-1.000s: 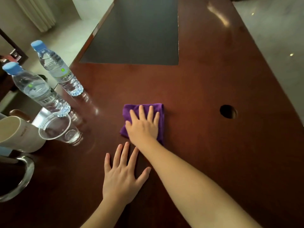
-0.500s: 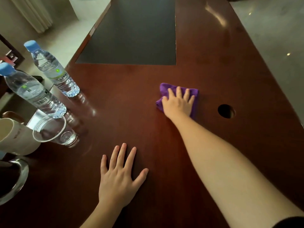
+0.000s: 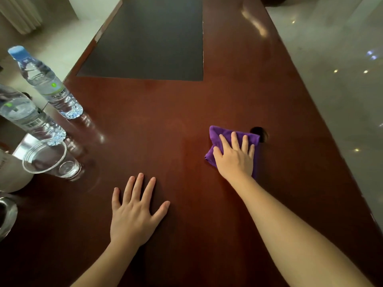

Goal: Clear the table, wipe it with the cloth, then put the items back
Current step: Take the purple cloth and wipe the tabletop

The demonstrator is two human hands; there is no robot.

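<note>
A folded purple cloth point(image 3: 217, 135) lies on the dark red wooden table point(image 3: 157, 125), right of centre. My right hand point(image 3: 235, 157) presses flat on the cloth with fingers spread, covering most of it. My left hand point(image 3: 135, 212) rests flat on the bare wood near the front, palm down, fingers apart, holding nothing. Two water bottles with blue caps, one at the far left point(image 3: 44, 82) and one nearer point(image 3: 27, 117), stand at the table's left edge. A clear plastic cup point(image 3: 49, 159) and a white mug point(image 3: 10, 172) stand in front of the bottles.
A round cable hole point(image 3: 261, 134) in the tabletop sits just beyond the cloth's right corner. A dark rectangular desk mat point(image 3: 149, 40) covers the far middle. The table's right edge runs diagonally, with pale shiny floor point(image 3: 339, 79) beyond. A chrome chair arm point(image 3: 7, 214) shows at lower left.
My right hand has slid the cloth from the table's centre to the right, up to the cable hole. My left hand has stayed flat in place.
</note>
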